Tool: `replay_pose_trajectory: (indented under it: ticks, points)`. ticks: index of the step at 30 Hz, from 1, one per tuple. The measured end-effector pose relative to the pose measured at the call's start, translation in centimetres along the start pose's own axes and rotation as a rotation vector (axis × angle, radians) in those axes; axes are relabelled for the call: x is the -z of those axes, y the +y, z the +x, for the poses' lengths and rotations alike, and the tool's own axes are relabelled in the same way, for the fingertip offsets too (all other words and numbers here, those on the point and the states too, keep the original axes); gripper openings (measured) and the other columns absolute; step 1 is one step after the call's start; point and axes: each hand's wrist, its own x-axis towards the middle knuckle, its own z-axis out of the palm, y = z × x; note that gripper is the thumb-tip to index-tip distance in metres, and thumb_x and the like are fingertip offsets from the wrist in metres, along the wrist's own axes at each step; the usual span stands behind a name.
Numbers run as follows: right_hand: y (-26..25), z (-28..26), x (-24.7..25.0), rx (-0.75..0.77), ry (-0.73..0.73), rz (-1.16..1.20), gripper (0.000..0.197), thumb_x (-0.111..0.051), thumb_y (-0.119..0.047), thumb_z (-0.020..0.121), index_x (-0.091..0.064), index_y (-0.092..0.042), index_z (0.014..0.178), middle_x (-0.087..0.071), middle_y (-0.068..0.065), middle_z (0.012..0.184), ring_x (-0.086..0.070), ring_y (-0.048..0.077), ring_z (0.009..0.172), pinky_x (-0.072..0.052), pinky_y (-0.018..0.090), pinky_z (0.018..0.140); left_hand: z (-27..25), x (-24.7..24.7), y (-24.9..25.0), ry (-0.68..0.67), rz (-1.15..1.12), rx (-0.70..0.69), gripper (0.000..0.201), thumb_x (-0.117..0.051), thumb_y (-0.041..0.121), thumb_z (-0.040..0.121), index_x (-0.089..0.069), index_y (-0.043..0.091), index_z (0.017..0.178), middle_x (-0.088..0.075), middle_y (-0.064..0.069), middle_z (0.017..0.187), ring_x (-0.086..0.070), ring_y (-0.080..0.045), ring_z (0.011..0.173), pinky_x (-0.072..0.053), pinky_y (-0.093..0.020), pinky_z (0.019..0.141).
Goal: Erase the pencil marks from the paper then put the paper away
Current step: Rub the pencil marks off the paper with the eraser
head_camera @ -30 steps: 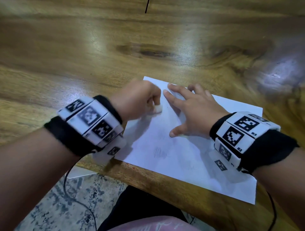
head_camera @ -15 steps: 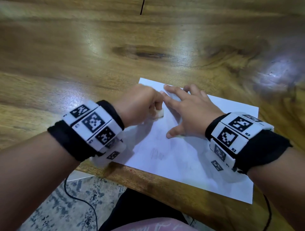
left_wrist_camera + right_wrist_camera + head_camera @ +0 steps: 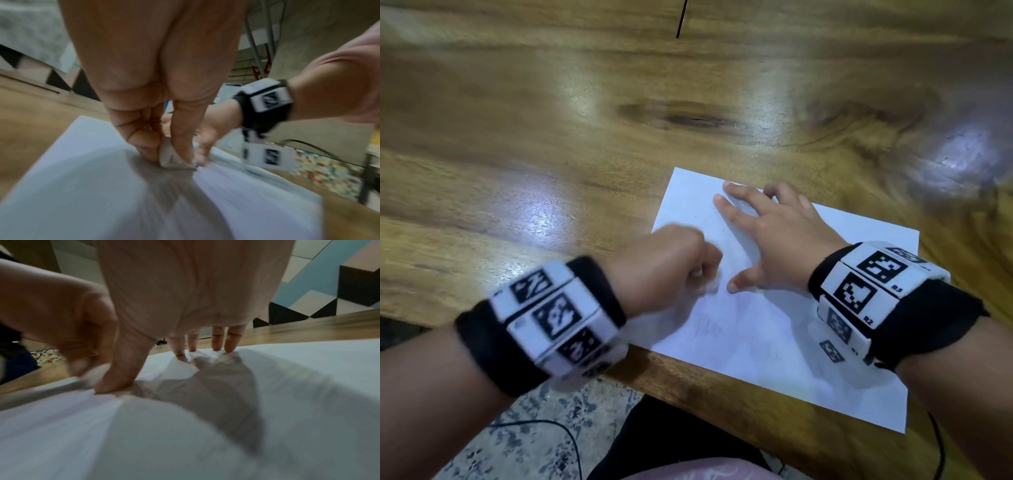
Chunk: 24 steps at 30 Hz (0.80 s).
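A white sheet of paper (image 3: 784,325) lies slanted at the near edge of the wooden table (image 3: 551,137), with faint pencil marks (image 3: 709,327) near its lower left. My left hand (image 3: 671,263) pinches a small white eraser (image 3: 172,156) between thumb and fingers and presses it on the paper (image 3: 82,186); the eraser (image 3: 710,284) looks blurred in the head view. My right hand (image 3: 774,233) lies flat on the sheet with spread, straight fingers (image 3: 216,340), and its thumb (image 3: 121,369) presses the paper (image 3: 308,369) right beside the eraser.
The table's near edge (image 3: 722,394) runs just below the paper, with a patterned floor (image 3: 534,438) and a black cable (image 3: 558,435) under it. A dark crack (image 3: 681,20) marks the far tabletop. Bare wood stretches left and beyond the sheet.
My left hand with the eraser has slid down the paper toward me, from beside the right fingertips to beside the right thumb. The right hand has stayed flat on the sheet.
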Motion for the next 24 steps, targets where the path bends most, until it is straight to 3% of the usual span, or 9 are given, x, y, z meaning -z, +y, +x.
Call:
replay_pose_trajectory:
  ticks: [3, 6, 9, 12, 15, 17, 19, 21, 24]
  points:
    - [-0.1, 0.0, 0.0, -0.004, -0.001, 0.000, 0.112, -0.063, -0.069, 0.066, 0.002, -0.032, 0.149, 0.008, -0.017, 0.156, -0.013, 0.024, 0.132, -0.018, 0.037, 0.109, -2.1, -0.7, 0.1, -0.125, -0.067, 0.005, 0.030, -0.065, 0.020, 0.077, -0.049, 0.028, 0.054, -0.041, 0.010, 0.061, -0.042, 0.000, 0.056, -0.028, -0.019, 0.053]
    - [-0.2, 0.0, 0.1, -0.009, 0.001, 0.000, 0.112, -0.064, -0.068, 0.065, 0.001, -0.033, 0.149, 0.007, -0.017, 0.156, -0.013, 0.025, 0.132, -0.019, 0.038, 0.109, -0.4, 1.0, -0.2, 0.015, -0.061, 0.032, 0.006, -0.067, 0.023, 0.074, -0.064, 0.019, 0.071, -0.055, 0.007, 0.062, -0.044, -0.004, 0.056, -0.030, -0.017, 0.052]
    - [-0.2, -0.1, 0.1, -0.013, -0.002, -0.007, 0.112, -0.064, -0.069, 0.065, 0.002, -0.033, 0.149, 0.007, -0.017, 0.156, -0.013, 0.025, 0.132, -0.019, 0.037, 0.108, 1.9, 2.4, -0.6, 0.091, -0.032, 0.087, 0.010, -0.065, 0.020, 0.075, -0.065, 0.012, 0.082, -0.063, -0.003, 0.072, -0.045, -0.004, 0.051, -0.032, -0.022, 0.052]
    - [-0.2, 0.0, 0.0, -0.021, -0.010, 0.001, 0.112, -0.064, -0.069, 0.065, 0.002, -0.034, 0.149, 0.008, -0.017, 0.156, -0.012, 0.024, 0.133, -0.018, 0.037, 0.109, 0.6, 1.4, -0.4, 0.093, -0.008, 0.055, 0.012, -0.063, 0.022, 0.077, -0.060, 0.016, 0.067, -0.056, -0.001, 0.066, -0.043, -0.014, 0.055, -0.027, -0.028, 0.054]
    - [-0.2, -0.1, 0.1, -0.020, -0.010, -0.002, 0.112, -0.064, -0.068, 0.066, 0.002, -0.033, 0.149, 0.008, -0.018, 0.156, -0.012, 0.024, 0.133, -0.018, 0.036, 0.108, -2.2, 0.2, 0.0, -0.028, -0.065, 0.000, 0.034, -0.065, 0.023, 0.078, -0.045, 0.026, 0.050, -0.044, 0.008, 0.060, -0.040, -0.004, 0.053, -0.028, -0.018, 0.051]
    - [-0.3, -0.1, 0.2, -0.017, -0.008, -0.001, 0.111, -0.064, -0.068, 0.066, 0.002, -0.033, 0.149, 0.008, -0.017, 0.156, -0.012, 0.024, 0.133, -0.018, 0.036, 0.108, -2.6, 0.4, -0.3, -0.114, -0.077, 0.033, 0.020, -0.067, 0.023, 0.076, -0.059, 0.026, 0.059, -0.047, 0.010, 0.061, -0.044, -0.004, 0.057, -0.029, -0.011, 0.055]
    - [-0.3, -0.1, 0.2, -0.018, -0.005, 0.002, 0.111, -0.064, -0.068, 0.066, 0.001, -0.033, 0.149, 0.007, -0.017, 0.156, -0.012, 0.024, 0.133, -0.018, 0.036, 0.108, -1.4, 1.5, -0.8, -0.006, -0.053, 0.064, 0.006, -0.069, 0.025, 0.074, -0.067, 0.020, 0.073, -0.055, 0.006, 0.063, -0.048, -0.010, 0.061, -0.029, -0.007, 0.054]
    - [-0.3, -0.1, 0.1, -0.023, 0.002, 0.005, 0.111, -0.065, -0.068, 0.065, 0.000, -0.034, 0.149, 0.006, -0.017, 0.156, -0.012, 0.024, 0.133, -0.018, 0.035, 0.108, 0.4, 2.5, -1.3, 0.134, -0.050, 0.080, 0.009, -0.068, 0.021, 0.074, -0.067, 0.014, 0.079, -0.063, -0.002, 0.068, -0.051, -0.016, 0.064, -0.030, -0.009, 0.054]
    - [-0.3, -0.1, 0.1, -0.025, -0.006, -0.003, 0.111, -0.064, -0.069, 0.065, 0.001, -0.035, 0.148, 0.007, -0.017, 0.156, -0.013, 0.023, 0.132, -0.017, 0.035, 0.108, 0.8, 2.3, -1.3, 0.154, -0.032, 0.086, 0.008, -0.064, 0.018, 0.076, -0.064, 0.010, 0.076, -0.061, -0.005, 0.069, -0.048, -0.017, 0.058, -0.029, -0.019, 0.051]
